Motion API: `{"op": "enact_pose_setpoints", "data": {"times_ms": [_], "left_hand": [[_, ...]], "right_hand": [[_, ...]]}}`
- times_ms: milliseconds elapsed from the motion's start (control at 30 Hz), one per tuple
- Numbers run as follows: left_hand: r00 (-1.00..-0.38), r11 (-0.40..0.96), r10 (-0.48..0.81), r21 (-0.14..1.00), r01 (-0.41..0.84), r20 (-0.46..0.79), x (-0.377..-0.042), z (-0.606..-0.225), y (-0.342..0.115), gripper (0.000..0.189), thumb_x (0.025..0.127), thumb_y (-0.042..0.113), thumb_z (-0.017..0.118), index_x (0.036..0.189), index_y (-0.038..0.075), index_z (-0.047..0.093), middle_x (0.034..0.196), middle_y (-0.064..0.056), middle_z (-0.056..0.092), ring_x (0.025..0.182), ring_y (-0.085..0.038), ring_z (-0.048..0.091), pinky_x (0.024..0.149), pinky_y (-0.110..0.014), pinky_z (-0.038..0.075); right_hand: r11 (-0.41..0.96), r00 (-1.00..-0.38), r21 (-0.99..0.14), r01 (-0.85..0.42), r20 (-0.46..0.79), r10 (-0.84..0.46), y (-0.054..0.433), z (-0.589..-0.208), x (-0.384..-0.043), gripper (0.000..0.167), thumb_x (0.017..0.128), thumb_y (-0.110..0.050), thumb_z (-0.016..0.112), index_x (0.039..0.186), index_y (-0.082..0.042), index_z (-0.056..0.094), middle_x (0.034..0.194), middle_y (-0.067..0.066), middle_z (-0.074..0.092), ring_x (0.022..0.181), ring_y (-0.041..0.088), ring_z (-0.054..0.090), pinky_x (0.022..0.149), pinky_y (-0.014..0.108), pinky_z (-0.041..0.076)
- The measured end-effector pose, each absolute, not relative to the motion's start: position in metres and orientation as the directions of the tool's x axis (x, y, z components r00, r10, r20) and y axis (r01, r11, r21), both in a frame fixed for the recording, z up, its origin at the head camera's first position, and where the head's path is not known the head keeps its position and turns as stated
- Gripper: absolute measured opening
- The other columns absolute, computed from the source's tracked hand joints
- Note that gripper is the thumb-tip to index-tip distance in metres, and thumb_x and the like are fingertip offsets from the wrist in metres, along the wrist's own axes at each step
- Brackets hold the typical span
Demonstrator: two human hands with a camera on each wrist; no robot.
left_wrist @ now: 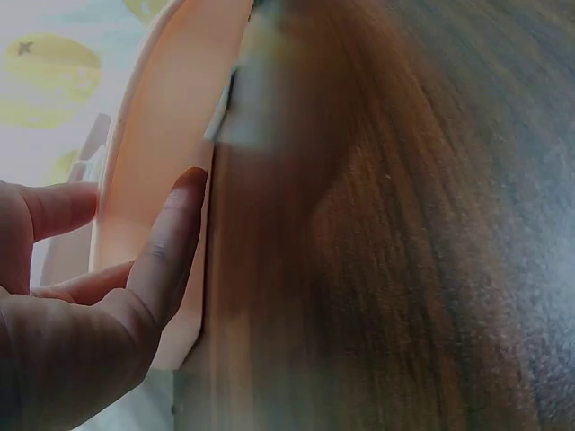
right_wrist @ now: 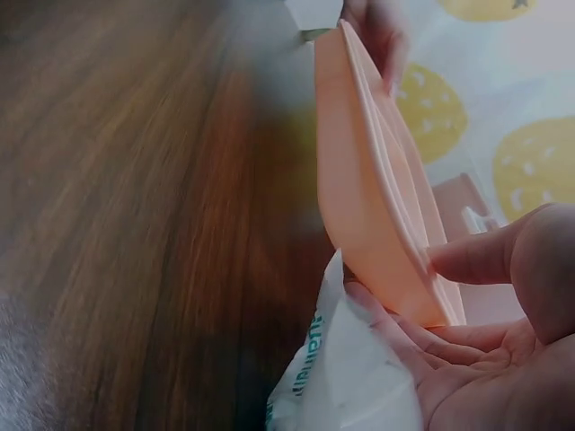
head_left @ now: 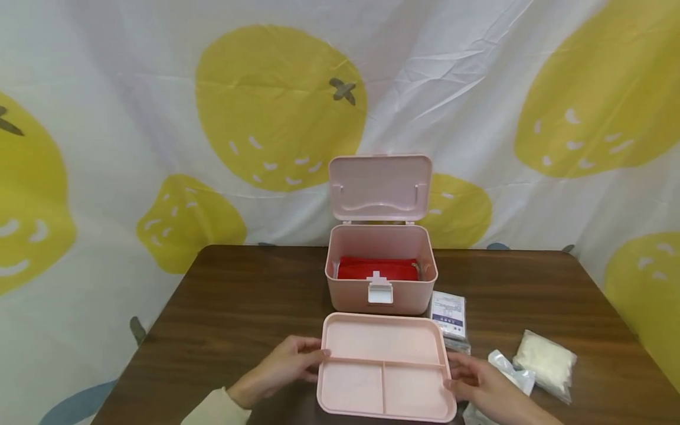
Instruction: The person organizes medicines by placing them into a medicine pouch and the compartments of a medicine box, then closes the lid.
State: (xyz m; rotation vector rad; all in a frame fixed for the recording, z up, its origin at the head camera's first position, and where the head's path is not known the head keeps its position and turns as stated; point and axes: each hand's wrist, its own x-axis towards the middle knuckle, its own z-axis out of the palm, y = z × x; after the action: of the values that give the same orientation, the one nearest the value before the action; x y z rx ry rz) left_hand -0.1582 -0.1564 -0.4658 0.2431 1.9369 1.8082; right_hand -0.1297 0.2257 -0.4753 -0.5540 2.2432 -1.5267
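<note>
**Divided pink tray [head_left: 352, 386] held at both ends**

The tray is gripped by the left hand [head_left: 281, 367] and right hand [head_left: 486, 383]. Behind it, a pink box [head_left: 350, 295] is noted with lid [head_left: 379, 189] raised and a red item [head_left: 374, 270] contained. A printed packet [head_left: 448, 313] is positioned beside the box.

We hold our left hand [head_left: 287, 365] and right hand [head_left: 482, 386] apart, facing each other, thumbs [right_wrist: 476, 259] and fingers [left_wrist: 166, 247] pinching, both wrists [head_left: 243, 392] angled inward.
</note>
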Motion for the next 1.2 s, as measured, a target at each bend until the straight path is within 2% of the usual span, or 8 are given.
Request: {"op": "enact_pose_setpoints", "data": {"times_ms": [200,333,500,700,933,1067,1200], "left_hand": [[-0.895,0.147,0.391,0.974,-0.17,-0.216,-0.16,-0.474,-0.158,0.043,0.094,0.009,0.065,0.126,-0.017,0.054,0.1,-0.013,0.069,0.091,-0.024,0.069,0.078,-0.04,0.059],[-0.909,0.201,0.371,0.972,-0.122,-0.191,-0.16,-0.476,-0.158,0.039,0.092,0.006,0.065,0.122,-0.019,0.056,0.097,-0.016,0.07,0.089,-0.024,0.069,0.075,-0.039,0.06],[-0.922,0.329,0.364,0.944,-0.007,-0.133,-0.157,-0.475,-0.156,0.029,0.093,0.006,0.064,0.115,-0.014,0.064,0.095,-0.02,0.071,0.081,-0.026,0.071,0.064,-0.036,0.06],[-0.926,0.365,0.362,0.93,0.031,-0.111,-0.156,-0.477,-0.157,0.023,0.094,0.005,0.062,0.111,-0.01,0.067,0.092,-0.019,0.07,0.078,-0.026,0.07,0.059,-0.035,0.059],[-0.928,0.414,0.361,0.907,0.075,-0.088,-0.159,-0.484,-0.159,0.022,0.094,0.006,0.062,0.111,-0.007,0.067,0.086,-0.011,0.068,0.07,-0.017,0.067,0.055,-0.027,0.057],[-0.928,0.451,0.365,0.887,0.102,-0.079,-0.161,-0.485,-0.161,0.038,0.093,0.008,0.064,0.125,-0.011,0.057,0.083,-0.008,0.065,0.063,-0.014,0.064,0.051,-0.026,0.055],[-0.921,0.456,0.38,0.883,0.109,-0.083,-0.164,-0.486,-0.164,0.068,0.093,0.012,0.068,0.149,-0.007,0.034,0.083,-0.005,0.06,0.059,-0.012,0.061,0.049,-0.027,0.055]], "right_hand": [[0.366,-0.852,-0.922,-0.123,-0.091,-0.515,0.221,-0.477,-0.134,0.058,0.097,-0.01,0.06,0.136,0.024,0.036,0.108,0.024,0.068,0.092,0.003,0.065,0.075,0.023,0.056],[0.344,-0.84,-0.93,-0.127,-0.084,-0.536,0.218,-0.478,-0.137,0.056,0.096,-0.005,0.059,0.136,0.025,0.034,0.105,0.023,0.068,0.09,0.008,0.066,0.074,0.028,0.058],[0.365,-0.849,-0.919,-0.15,-0.07,-0.523,0.211,-0.477,-0.136,0.051,0.093,-0.001,0.06,0.133,0.024,0.039,0.1,0.02,0.069,0.085,0.009,0.066,0.069,0.028,0.059],[0.417,-0.869,-0.893,-0.17,-0.064,-0.491,0.204,-0.475,-0.134,0.047,0.091,0.0,0.062,0.129,0.021,0.046,0.091,0.016,0.069,0.077,0.008,0.065,0.063,0.026,0.057],[0.411,-0.869,-0.902,-0.131,-0.095,-0.486,0.201,-0.478,-0.137,0.038,0.089,0.002,0.062,0.121,0.02,0.052,0.085,0.011,0.064,0.073,0.009,0.063,0.06,0.026,0.057],[0.41,-0.862,-0.9,-0.147,-0.086,-0.499,0.199,-0.48,-0.138,0.035,0.089,0.002,0.062,0.118,0.02,0.055,0.083,0.01,0.063,0.07,0.007,0.062,0.059,0.026,0.057],[0.412,-0.86,-0.898,-0.154,-0.083,-0.503,0.198,-0.481,-0.137,0.034,0.088,0.002,0.062,0.117,0.018,0.057,0.082,0.009,0.063,0.069,0.006,0.062,0.058,0.026,0.056]]}}
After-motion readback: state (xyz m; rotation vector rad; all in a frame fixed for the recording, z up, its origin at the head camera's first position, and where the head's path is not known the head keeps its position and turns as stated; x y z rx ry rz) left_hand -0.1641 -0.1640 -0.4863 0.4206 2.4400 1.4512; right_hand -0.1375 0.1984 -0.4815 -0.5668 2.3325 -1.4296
